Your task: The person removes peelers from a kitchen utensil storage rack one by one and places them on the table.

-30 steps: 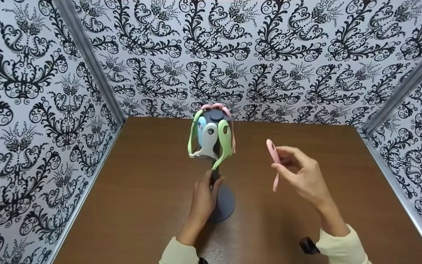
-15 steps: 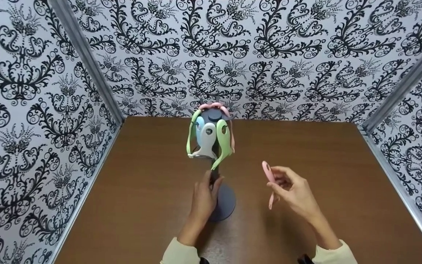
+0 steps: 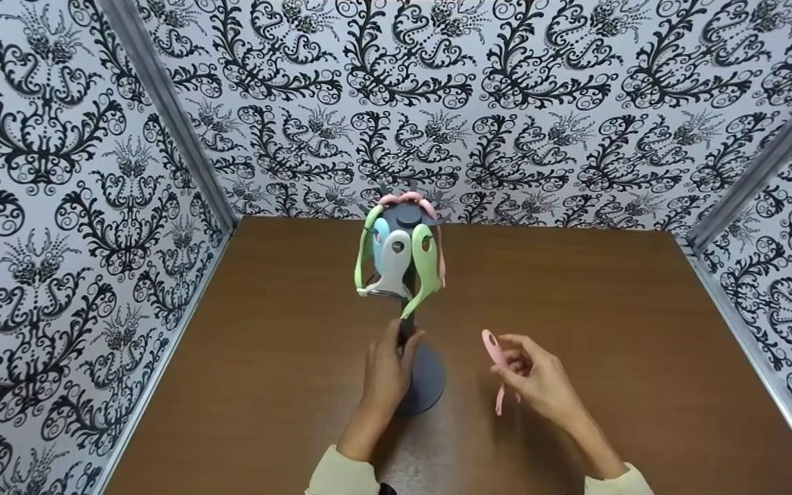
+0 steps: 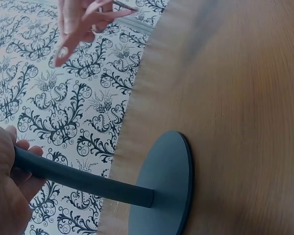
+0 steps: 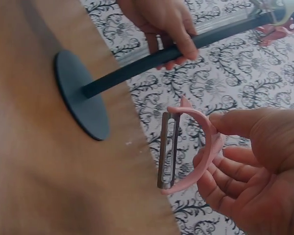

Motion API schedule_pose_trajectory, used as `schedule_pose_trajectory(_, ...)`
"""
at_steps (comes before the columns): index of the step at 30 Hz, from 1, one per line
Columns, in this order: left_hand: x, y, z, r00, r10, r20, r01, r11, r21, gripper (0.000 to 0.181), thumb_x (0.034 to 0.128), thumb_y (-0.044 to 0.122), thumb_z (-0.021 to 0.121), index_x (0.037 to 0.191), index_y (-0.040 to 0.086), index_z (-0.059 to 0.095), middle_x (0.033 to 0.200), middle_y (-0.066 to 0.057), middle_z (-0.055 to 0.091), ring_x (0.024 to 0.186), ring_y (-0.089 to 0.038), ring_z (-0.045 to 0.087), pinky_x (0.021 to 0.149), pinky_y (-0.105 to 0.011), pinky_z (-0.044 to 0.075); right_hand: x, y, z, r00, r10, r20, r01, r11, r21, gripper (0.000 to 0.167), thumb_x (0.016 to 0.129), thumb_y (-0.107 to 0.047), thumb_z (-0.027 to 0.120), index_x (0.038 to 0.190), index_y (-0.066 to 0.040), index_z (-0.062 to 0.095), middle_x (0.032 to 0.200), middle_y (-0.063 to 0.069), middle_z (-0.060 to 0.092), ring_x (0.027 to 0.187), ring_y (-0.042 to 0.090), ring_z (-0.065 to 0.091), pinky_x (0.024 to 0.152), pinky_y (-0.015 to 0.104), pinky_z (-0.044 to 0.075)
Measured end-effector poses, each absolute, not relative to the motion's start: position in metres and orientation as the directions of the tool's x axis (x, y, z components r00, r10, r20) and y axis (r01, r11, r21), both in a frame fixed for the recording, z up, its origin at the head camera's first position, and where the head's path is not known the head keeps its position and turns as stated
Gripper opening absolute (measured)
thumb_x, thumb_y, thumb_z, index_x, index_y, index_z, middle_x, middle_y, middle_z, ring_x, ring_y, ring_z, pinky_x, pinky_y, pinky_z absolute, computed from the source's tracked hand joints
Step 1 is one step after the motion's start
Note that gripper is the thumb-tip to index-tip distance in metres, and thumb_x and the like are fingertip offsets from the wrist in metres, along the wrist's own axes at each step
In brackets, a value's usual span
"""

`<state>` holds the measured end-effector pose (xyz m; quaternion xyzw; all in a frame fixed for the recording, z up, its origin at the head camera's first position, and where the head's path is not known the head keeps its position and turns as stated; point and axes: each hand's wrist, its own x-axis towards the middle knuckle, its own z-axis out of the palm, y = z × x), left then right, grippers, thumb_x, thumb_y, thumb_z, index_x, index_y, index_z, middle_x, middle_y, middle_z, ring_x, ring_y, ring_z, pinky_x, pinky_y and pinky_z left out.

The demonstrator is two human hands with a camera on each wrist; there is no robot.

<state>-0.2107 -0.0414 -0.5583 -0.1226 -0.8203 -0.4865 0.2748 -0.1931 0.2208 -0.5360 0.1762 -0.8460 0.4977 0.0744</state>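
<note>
My left hand (image 3: 383, 371) grips the pole (image 4: 88, 181) of a dark grey utensil stand, just above its round base (image 3: 430, 388). To the right, my right hand (image 3: 544, 385) pinches a pink peeler (image 3: 493, 349) between thumb and fingers, above the table. In the right wrist view the peeler's curved pink frame (image 5: 206, 159) and slotted metal blade (image 5: 167, 152) show plainly. From hooks at the stand's top hang a white tool (image 3: 394, 260) with a metal edge, a green tool (image 3: 426, 260), a light blue one (image 3: 379, 240) and pink ones, partly hidden.
Brown wooden table (image 3: 265, 364) underneath, with the stand near its middle. Patterned black-and-white panels (image 3: 423, 103) rise behind and at both sides, joined by grey metal posts (image 3: 162, 103).
My right hand has brought the pink peeler down, nearer to me and slightly left towards the stand's base. The left hand keeps its hold on the pole, and the hanging tools stay put.
</note>
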Motion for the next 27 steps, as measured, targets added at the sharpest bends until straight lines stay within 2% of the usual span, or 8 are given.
schedule_pose_trajectory(5, -0.211, -0.041, -0.558, -0.816, -0.065, 0.574, 0.478, 0.484, 0.733, 0.019, 0.1015, 0.026, 0.067, 0.106, 0.008, 0.065, 0.086, 0.003, 0.072, 0.074, -0.009, 0.065, 0.064, -0.034, 0.055, -0.192, 0.215, -0.548, -0.936, -0.229, 0.267, -0.35, 0.52, -0.78, 0.044, 0.084, -0.002, 0.084, 0.123, 0.004, 0.063, 0.087, 0.001, 0.073, 0.072, 0.01, 0.064, 0.063, 0.024, 0.053)
schedule_pose_trajectory(11, -0.21, -0.042, -0.559, -0.804, -0.081, 0.588, 0.485, 0.483, 0.729, 0.014, 0.0989, 0.02, 0.071, 0.105, 0.01, 0.064, 0.083, 0.004, 0.069, 0.067, -0.009, 0.056, 0.059, -0.027, 0.047, -0.187, 0.204, -0.559, -0.954, -0.227, 0.197, -0.295, 0.581, -0.758, 0.049, 0.081, -0.004, 0.088, 0.123, 0.005, 0.062, 0.082, 0.001, 0.065, 0.07, 0.011, 0.06, 0.062, 0.024, 0.051)
schedule_pose_trajectory(16, -0.209, -0.04, -0.559, -0.806, -0.08, 0.586, 0.486, 0.476, 0.733, 0.014, 0.0972, 0.014, 0.073, 0.106, 0.009, 0.064, 0.084, 0.003, 0.071, 0.068, -0.01, 0.058, 0.06, -0.028, 0.048, -0.183, 0.197, -0.565, -0.976, -0.199, 0.093, -0.199, 0.624, -0.756, 0.057, 0.079, -0.002, 0.088, 0.128, 0.006, 0.059, 0.08, 0.001, 0.061, 0.067, 0.012, 0.056, 0.055, 0.025, 0.048)
schedule_pose_trajectory(23, -0.209, -0.039, -0.558, -0.821, -0.083, 0.565, 0.461, 0.489, 0.741, 0.016, 0.0994, 0.022, 0.07, 0.107, 0.01, 0.064, 0.087, 0.003, 0.072, 0.072, -0.01, 0.063, 0.064, -0.031, 0.052, -0.18, 0.192, -0.575, -0.982, -0.184, 0.037, -0.147, 0.631, -0.762, 0.066, 0.078, -0.004, 0.088, 0.132, 0.01, 0.054, 0.077, 0.004, 0.056, 0.062, 0.012, 0.053, 0.052, 0.025, 0.045)
schedule_pose_trajectory(27, -0.209, -0.041, -0.558, -0.795, -0.086, 0.6, 0.474, 0.528, 0.704, 0.016, 0.0995, 0.022, 0.07, 0.108, 0.009, 0.065, 0.083, 0.003, 0.072, 0.067, -0.012, 0.064, 0.061, -0.033, 0.052, -0.181, 0.187, -0.58, -0.979, -0.203, 0.026, -0.153, 0.643, -0.75, 0.063, 0.079, -0.006, 0.086, 0.131, 0.009, 0.055, 0.087, 0.012, 0.066, 0.068, 0.015, 0.059, 0.055, 0.027, 0.049)
